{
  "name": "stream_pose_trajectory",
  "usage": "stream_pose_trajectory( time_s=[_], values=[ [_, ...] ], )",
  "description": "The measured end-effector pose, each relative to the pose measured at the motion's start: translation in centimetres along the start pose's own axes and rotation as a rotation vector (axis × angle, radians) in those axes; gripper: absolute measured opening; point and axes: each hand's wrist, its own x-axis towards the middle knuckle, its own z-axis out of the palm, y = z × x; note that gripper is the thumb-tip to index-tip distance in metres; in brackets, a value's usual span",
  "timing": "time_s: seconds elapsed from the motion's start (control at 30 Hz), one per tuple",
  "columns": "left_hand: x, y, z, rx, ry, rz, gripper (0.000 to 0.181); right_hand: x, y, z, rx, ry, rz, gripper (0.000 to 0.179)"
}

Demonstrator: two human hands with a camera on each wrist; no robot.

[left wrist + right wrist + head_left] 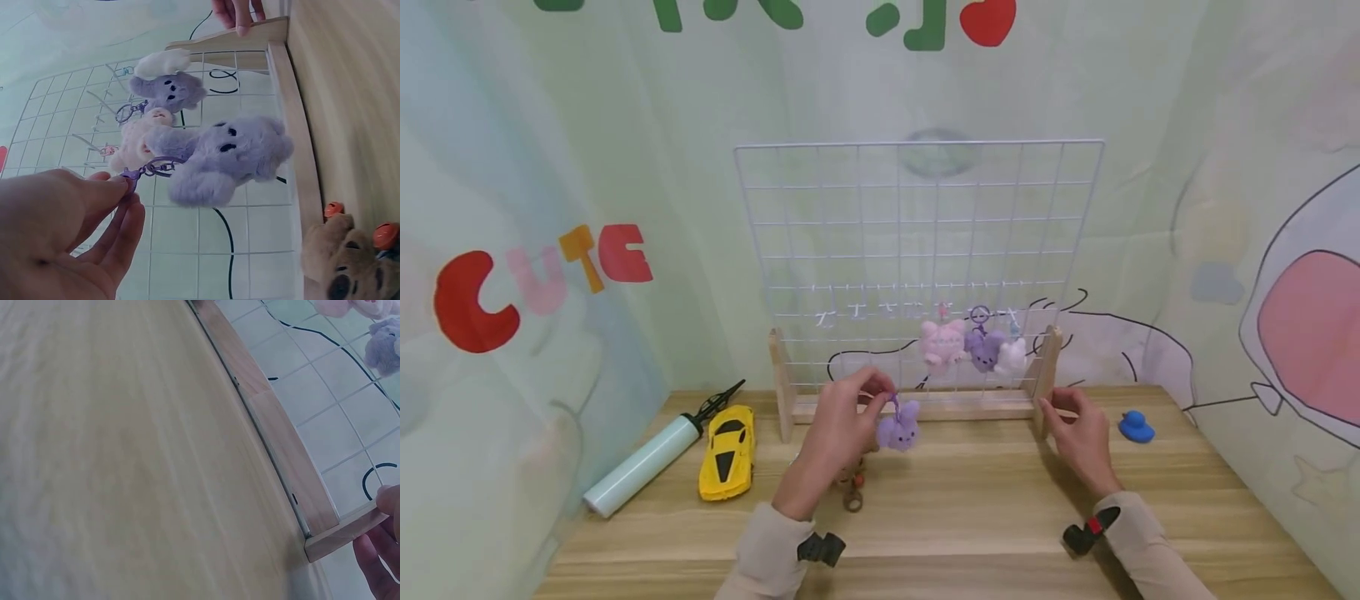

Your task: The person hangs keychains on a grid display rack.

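My left hand (842, 425) pinches the purple clasp (130, 178) of a fluffy purple plush keychain (898, 429), between thumb and fingertips. The plush dangles in front of a white wire grid rack (917, 143). My right hand (1078, 433) grips the rack's right wooden foot (1047, 367) between thumb and fingers. Hanging on hooks at the grid's right are a pink plush (942, 342), another purple plush (983, 350) and a small white plush (1012, 358). Below my left hand lies a brown plush keychain (344, 262) with orange bells, partly hidden in the head view.
Several bare white hooks (825, 317) stick out on the grid's left half. A yellow toy car (727, 454) and a pale blue tube with a black tip (643, 467) lie at the left. A blue rubber duck (1137, 427) sits at the right.
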Motion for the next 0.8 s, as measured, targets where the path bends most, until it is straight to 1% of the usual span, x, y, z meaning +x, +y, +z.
stream_pose_trajectory(
  time_s=[0.03,0.27,0.4,0.57,0.7,0.8],
  values=[
    [0.2,0.1,-0.1,0.005,0.004,0.006,0.011,0.0,0.0,0.0,0.000,-0.001,-0.003,0.030],
    [2.1,1.4,-0.5,0.041,0.018,-0.007,0.012,0.1,0.1,0.1,0.008,0.015,-0.023,0.028],
    [3.5,2.3,-1.0,0.057,0.052,0.045,0.010,0.1,0.1,0.2,0.009,0.022,-0.028,0.027],
    [5.3,3.3,-1.5,0.046,0.120,0.127,0.009,0.0,0.1,0.2,0.011,0.017,-0.021,0.027],
    [6.4,4.0,-1.7,0.047,0.173,0.177,0.008,0.0,0.1,0.2,0.010,0.002,-0.010,0.029],
    [7.0,4.5,-1.8,0.056,0.211,0.197,0.007,0.1,0.1,0.1,0.004,-0.006,-0.005,0.029]
  ],
)
